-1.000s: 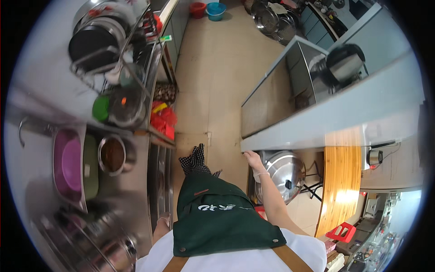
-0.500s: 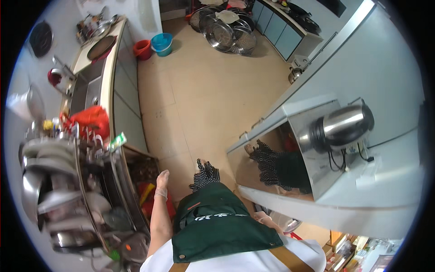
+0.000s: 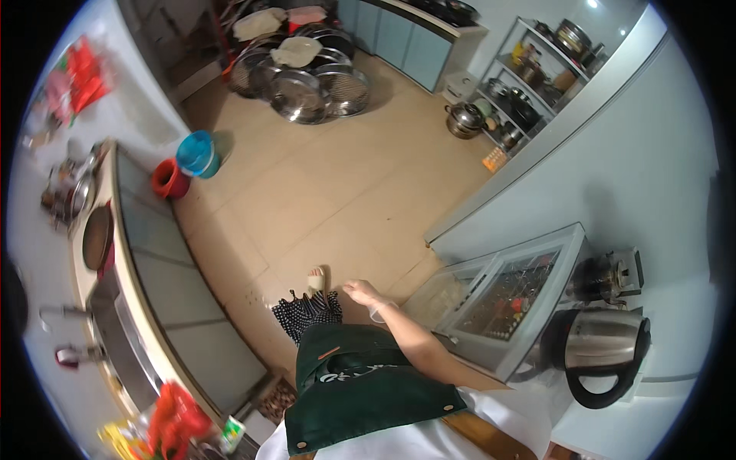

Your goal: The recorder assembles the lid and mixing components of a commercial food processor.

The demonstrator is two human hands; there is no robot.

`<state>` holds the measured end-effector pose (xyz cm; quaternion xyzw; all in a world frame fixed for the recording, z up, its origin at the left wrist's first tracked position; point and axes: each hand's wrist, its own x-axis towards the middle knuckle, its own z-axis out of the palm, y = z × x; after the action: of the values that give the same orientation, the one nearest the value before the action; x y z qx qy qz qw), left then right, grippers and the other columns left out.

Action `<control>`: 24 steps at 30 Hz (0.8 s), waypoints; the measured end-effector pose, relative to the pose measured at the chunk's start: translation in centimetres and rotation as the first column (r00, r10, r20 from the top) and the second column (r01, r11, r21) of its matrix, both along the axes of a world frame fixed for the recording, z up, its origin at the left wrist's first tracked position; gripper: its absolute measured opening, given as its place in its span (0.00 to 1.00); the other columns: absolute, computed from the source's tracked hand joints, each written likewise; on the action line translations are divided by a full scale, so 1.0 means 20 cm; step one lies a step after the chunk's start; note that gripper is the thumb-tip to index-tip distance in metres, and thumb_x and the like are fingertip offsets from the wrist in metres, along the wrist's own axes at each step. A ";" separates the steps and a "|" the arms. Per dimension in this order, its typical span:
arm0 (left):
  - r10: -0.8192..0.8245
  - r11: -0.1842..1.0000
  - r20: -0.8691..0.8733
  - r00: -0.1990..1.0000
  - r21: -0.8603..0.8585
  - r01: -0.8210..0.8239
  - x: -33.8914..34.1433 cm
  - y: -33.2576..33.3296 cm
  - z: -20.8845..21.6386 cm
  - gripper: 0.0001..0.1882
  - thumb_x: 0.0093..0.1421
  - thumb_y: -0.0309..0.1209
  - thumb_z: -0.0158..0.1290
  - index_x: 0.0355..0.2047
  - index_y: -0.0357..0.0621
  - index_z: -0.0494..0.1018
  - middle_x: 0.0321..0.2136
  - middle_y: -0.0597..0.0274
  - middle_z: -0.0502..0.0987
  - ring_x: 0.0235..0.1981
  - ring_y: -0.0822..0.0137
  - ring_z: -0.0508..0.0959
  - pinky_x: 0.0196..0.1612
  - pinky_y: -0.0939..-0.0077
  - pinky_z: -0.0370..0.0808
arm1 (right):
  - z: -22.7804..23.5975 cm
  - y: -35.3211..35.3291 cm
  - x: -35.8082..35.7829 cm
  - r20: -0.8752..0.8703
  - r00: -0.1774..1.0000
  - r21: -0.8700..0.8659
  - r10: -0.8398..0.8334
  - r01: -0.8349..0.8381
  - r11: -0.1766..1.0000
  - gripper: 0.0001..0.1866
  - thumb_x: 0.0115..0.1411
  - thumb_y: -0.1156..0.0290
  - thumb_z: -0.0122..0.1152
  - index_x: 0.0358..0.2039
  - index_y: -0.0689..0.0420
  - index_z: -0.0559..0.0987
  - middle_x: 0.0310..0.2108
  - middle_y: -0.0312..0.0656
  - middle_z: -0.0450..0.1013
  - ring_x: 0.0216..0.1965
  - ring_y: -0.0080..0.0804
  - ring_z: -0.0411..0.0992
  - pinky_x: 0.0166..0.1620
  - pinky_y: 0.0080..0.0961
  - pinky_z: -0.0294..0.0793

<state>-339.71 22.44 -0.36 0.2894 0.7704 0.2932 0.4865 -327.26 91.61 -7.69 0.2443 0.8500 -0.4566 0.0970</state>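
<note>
My right hand (image 3: pixel 363 292) is held out in front of the dark green apron (image 3: pixel 349 399), above the tiled floor. Its fingers look loosely curled, and I see nothing in them. A translucent glove cuff shows at the wrist. Just left of the hand are a pale sandal (image 3: pixel 316 280) and the black-and-white dotted ruffled cloth (image 3: pixel 305 314) below the apron. To its right, the nearest thing is a low glass-fronted cabinet (image 3: pixel 502 299), not touched. My left hand is out of view.
A steel kettle (image 3: pixel 606 345) is at the right. Steel pans (image 3: pixel 299 96) are piled at the back. A blue bucket (image 3: pixel 197 153) and red bucket (image 3: pixel 170 179) stand by the left counter, near the sink (image 3: pixel 126 330). A pot (image 3: pixel 464 120) sits beside a storage rack (image 3: pixel 552 77).
My view has shifted forward and turned right. My right hand has swung ahead of the apron, while my left hand has gone out of view. The dish rack has left the picture.
</note>
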 end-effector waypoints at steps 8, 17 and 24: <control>0.084 0.760 0.836 0.542 0.298 -0.577 -0.81 1.85 -0.83 0.20 0.68 0.36 0.41 0.60 0.56 0.64 0.55 0.63 0.70 0.55 0.62 0.70 0.56 0.70 0.67 | -0.11 0.71 -0.21 0.165 0.917 -0.027 -0.363 0.372 0.928 0.19 0.60 0.58 0.52 0.43 0.59 0.78 0.42 0.51 0.76 0.44 0.48 0.75 0.48 0.39 0.71; 0.576 0.788 0.163 0.801 0.152 -0.597 -2.45 4.03 -0.70 0.11 0.58 0.36 0.53 0.38 0.47 0.76 0.28 0.70 0.74 0.28 0.77 0.70 0.34 0.82 0.66 | -0.93 0.87 1.02 0.610 0.462 0.255 -0.643 0.654 0.712 0.21 0.62 0.56 0.48 0.37 0.61 0.80 0.36 0.51 0.77 0.38 0.46 0.75 0.42 0.42 0.72; 0.197 0.979 0.201 0.960 -0.101 -0.180 -2.13 5.16 -0.55 0.16 0.60 0.39 0.50 0.45 0.47 0.77 0.33 0.67 0.77 0.32 0.72 0.72 0.38 0.78 0.69 | -1.09 1.60 0.60 0.460 0.856 0.215 -0.236 0.151 0.965 0.10 0.54 0.65 0.53 0.32 0.55 0.79 0.27 0.48 0.74 0.30 0.46 0.74 0.32 0.41 0.72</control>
<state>-382.38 125.64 -11.32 0.1622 0.7502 0.3355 0.5462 -315.17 123.53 -29.45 0.4421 0.8059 -0.3140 0.2376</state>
